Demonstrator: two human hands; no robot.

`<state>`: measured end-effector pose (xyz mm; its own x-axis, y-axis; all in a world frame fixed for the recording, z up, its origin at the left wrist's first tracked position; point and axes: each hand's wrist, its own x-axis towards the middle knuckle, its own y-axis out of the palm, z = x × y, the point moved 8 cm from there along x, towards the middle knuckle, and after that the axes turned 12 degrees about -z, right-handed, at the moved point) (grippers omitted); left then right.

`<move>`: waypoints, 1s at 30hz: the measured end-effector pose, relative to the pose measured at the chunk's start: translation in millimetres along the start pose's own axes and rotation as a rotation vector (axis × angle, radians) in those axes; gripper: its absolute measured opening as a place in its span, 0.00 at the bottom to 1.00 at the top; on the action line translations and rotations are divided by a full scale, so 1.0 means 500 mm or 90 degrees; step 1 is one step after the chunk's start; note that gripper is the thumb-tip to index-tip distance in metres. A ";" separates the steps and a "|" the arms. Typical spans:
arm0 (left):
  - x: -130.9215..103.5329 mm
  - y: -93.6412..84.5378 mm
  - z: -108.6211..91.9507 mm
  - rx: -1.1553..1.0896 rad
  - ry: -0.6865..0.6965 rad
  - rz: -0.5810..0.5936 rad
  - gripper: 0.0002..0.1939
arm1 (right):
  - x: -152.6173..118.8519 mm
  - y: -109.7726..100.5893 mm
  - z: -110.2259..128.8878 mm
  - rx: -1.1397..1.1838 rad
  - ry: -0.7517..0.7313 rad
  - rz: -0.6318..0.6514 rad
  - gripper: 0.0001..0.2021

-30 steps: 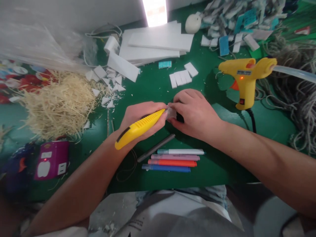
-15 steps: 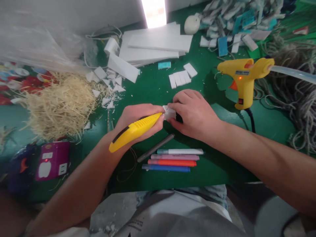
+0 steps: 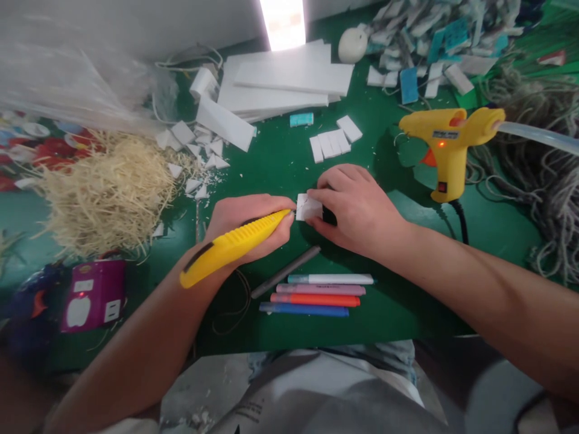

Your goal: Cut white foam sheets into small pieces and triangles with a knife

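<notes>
cutter (image 3: 235, 247) left of foam piece (image 3: 308, 208)

A lamp (image 3: 283, 24) at the top edge blazes almost to pure white — nearly all its detail burnt out — while the lower corners sink into murk. The glue gun (image 3: 452, 147) throws a soft dark shadow (its indicator glows orange) across the tabletop (image 3: 266, 172); the picture's margins look stretched and smeary.

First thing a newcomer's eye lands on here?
Probably the glaring white light at top centre, above the white boards. Then the yellow glue gun at right, its orange indicator lit. At centre, the left grip holds a yellow cutter pointing at a small white piece in the right grip.
</notes>
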<state>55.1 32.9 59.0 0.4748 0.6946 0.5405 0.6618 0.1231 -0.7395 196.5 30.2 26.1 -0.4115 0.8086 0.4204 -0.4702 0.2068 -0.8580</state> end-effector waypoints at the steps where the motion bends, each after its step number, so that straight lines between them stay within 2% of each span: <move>1: -0.004 -0.003 0.009 -0.006 -0.039 -0.014 0.08 | -0.001 0.000 0.000 0.000 -0.004 0.000 0.12; 4: -0.013 -0.009 0.033 -0.047 -0.159 -0.091 0.09 | -0.005 -0.004 -0.002 0.003 -0.010 -0.016 0.17; 7: -0.015 0.004 0.032 -0.115 -0.203 -0.134 0.11 | -0.010 -0.015 -0.009 0.012 -0.001 -0.047 0.25; 9: -0.015 0.014 0.027 -0.129 -0.210 -0.146 0.12 | -0.013 -0.019 -0.013 0.014 0.002 -0.056 0.23; 12: -0.016 0.024 0.032 -0.120 -0.246 -0.145 0.13 | -0.013 -0.019 -0.016 0.017 -0.006 -0.059 0.13; 14: -0.017 0.031 0.036 -0.130 -0.265 -0.130 0.13 | -0.012 -0.018 -0.016 0.021 -0.011 -0.065 0.11; 24: -0.012 0.041 0.042 -0.118 -0.268 -0.088 0.14 | -0.010 -0.016 -0.013 0.028 -0.029 -0.089 0.11; 30: -0.007 0.040 0.040 -0.141 -0.265 -0.101 0.10 | -0.009 -0.016 -0.010 0.003 -0.044 -0.097 0.11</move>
<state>54.8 47.1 34.3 0.1161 0.9092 0.3997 0.8357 0.1281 -0.5340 205.9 27.8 29.7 -0.3878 0.7284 0.5648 -0.5352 0.3210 -0.7814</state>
